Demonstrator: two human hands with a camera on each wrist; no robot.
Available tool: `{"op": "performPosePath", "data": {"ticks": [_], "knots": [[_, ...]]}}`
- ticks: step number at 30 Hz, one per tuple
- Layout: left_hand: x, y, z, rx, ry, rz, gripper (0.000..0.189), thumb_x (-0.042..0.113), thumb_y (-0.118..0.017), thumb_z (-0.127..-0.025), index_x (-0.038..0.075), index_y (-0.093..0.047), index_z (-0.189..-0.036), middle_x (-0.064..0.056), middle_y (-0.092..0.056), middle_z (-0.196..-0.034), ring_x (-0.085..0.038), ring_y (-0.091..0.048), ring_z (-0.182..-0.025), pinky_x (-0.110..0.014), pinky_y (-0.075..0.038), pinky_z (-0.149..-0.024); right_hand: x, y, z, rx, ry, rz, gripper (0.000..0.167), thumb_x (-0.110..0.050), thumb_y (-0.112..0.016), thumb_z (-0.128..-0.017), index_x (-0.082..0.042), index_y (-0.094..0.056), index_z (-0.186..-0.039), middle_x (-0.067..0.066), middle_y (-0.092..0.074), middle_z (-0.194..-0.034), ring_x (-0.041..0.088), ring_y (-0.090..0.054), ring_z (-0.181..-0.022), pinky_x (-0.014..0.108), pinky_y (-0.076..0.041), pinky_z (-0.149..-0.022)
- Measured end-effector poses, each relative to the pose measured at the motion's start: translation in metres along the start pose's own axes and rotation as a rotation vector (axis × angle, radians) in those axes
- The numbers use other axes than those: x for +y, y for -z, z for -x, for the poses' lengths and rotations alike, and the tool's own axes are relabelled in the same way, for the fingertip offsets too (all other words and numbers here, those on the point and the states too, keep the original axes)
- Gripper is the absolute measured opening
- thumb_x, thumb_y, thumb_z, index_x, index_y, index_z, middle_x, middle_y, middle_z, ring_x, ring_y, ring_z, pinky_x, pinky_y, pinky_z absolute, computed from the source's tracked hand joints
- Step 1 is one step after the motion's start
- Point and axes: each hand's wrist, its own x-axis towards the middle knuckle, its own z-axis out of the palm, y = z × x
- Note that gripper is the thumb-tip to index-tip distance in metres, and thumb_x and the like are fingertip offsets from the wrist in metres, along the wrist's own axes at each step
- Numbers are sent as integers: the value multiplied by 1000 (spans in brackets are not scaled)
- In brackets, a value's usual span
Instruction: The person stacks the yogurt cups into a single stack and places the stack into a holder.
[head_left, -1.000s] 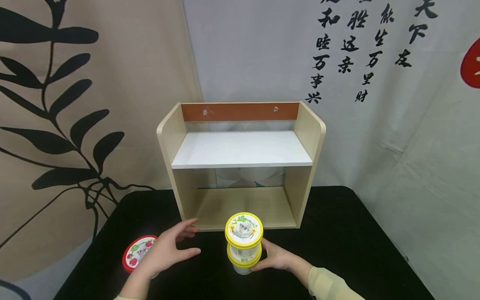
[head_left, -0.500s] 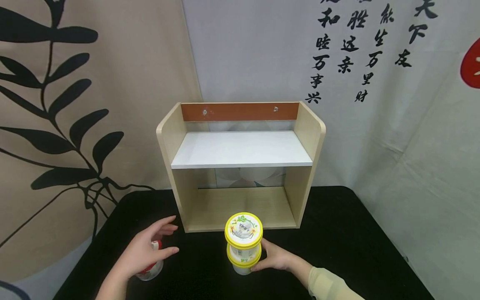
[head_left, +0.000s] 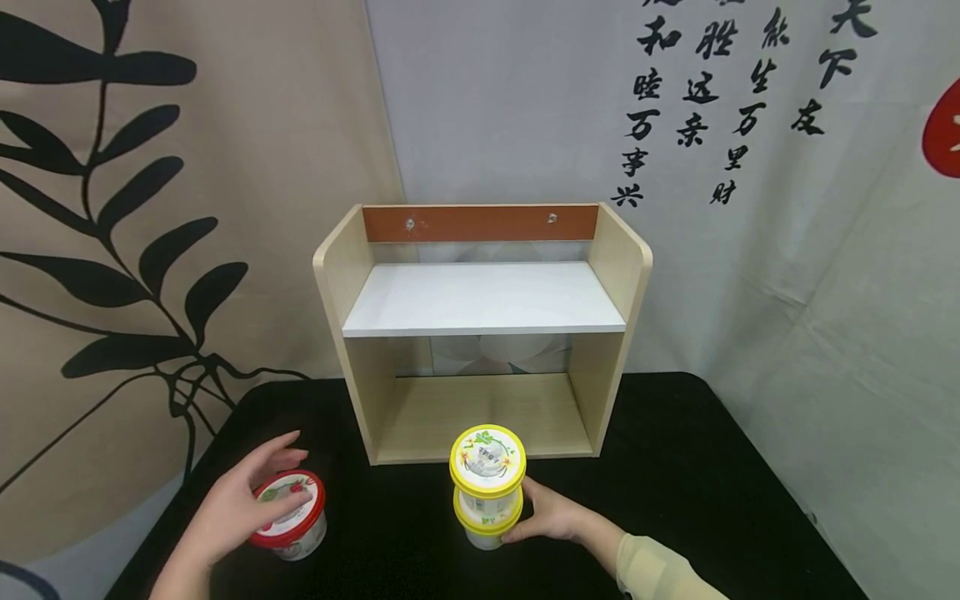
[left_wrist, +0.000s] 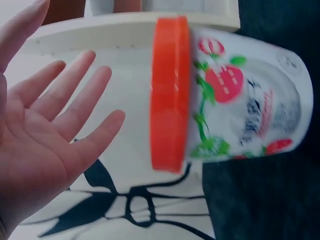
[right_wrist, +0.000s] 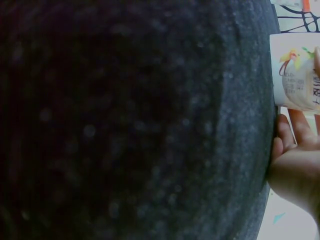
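Two tubs with yellow lids stand one on the other in front of the shelf; the upper tub [head_left: 488,461] shows a flower-printed white lid. My right hand [head_left: 551,510] holds the lower tub [head_left: 486,540] from its right side, thumb in front. At the left, a tub with a red lid [head_left: 306,542] stands on the black table; strawberries are printed on its side in the left wrist view. My left hand [head_left: 236,504] hovers over its left part, fingers spread and thumb across the lid's view. In the left wrist view, the fingers [left_wrist: 82,112] look apart from the tub.
A two-level wooden shelf [head_left: 483,298] with a white upper board stands behind the tubs on the black table [head_left: 675,492]. Cloth with a plant print [head_left: 150,292] and black writing hangs behind.
My left hand has moved left, from right of the red-lidded tub to over its left part, uncovering more of the tub. My right hand and the yellow-lidded tubs stay put.
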Motion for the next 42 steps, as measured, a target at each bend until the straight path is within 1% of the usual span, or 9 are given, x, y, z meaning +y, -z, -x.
{"op": "performPosePath", "data": {"ticks": [5,8,13,15,18,23,25,28,42], "knots": [[-14,3,3,27,41,32,84,29,-82,-83,5,-36,-148,-24,-56,-135,-49,-50,-122,-69,-41,-93,0,-1,0,2,-1,-8,92,-11,-81,-82,-14,-24,-155,10,-41,-150,35,-34,-139,66,-17,-112],[-24,4,4,39,51,46,85,29,-81,-84,4,-33,-150,-24,-54,-137,-39,-51,-123,-67,-40,-96,-1,-1,0,-2,-1,-18,91,-12,-81,-82,-15,-25,-154,9,-41,-150,35,-34,-139,65,-18,-112],[-42,5,9,53,45,43,86,26,-81,-84,4,-31,-151,-24,-51,-139,8,-43,-114,-28,-44,-94,-2,-1,0,-14,8,-26,89,-11,-80,-83,-14,-26,-154,9,-43,-149,33,-37,-138,64,-21,-112],[-48,5,11,49,46,45,85,24,-80,-85,4,-30,-151,-25,-49,-141,13,-40,-112,-14,-40,-87,-2,-1,0,-15,9,-23,89,-11,-80,-83,-13,-26,-154,8,-44,-148,32,-38,-138,63,-22,-112],[-55,6,14,16,79,53,88,26,-78,-87,3,-25,-153,-26,-44,-146,-7,-47,-124,-11,-38,-86,-3,-1,0,-9,12,-14,90,-10,-81,-82,-12,-26,-154,8,-45,-147,30,-38,-137,62,-22,-113],[-67,7,18,-71,159,100,90,29,-73,-91,0,-16,-155,-30,-33,-151,-47,-38,-131,-50,-45,-100,-4,-1,1,-5,17,-10,90,-10,-81,-81,-12,-27,-153,7,-46,-147,30,-38,-137,62,-22,-112],[-73,8,20,-98,183,127,89,28,-71,-93,-1,-14,-155,-32,-30,-152,-51,-35,-132,-64,-40,-100,-4,-1,1,-7,15,-13,90,-10,-81,-81,-12,-27,-153,7,-46,-147,30,-38,-137,62,-22,-112],[-81,8,22,-132,209,150,89,27,-69,-95,-2,-10,-155,-33,-26,-154,-53,-32,-134,-67,-38,-101,-4,0,1,-10,11,-14,90,-10,-81,-82,-12,-26,-154,7,-45,-147,30,-38,-137,62,-22,-112],[-104,5,20,-250,348,307,94,28,-62,-98,-1,7,-155,-33,-10,-158,-56,-21,-139,-58,-40,-104,-5,-1,2,2,-2,-19,90,-8,-80,-81,-13,-27,-153,7,-45,-147,30,-38,-137,62,-22,-113]]}}
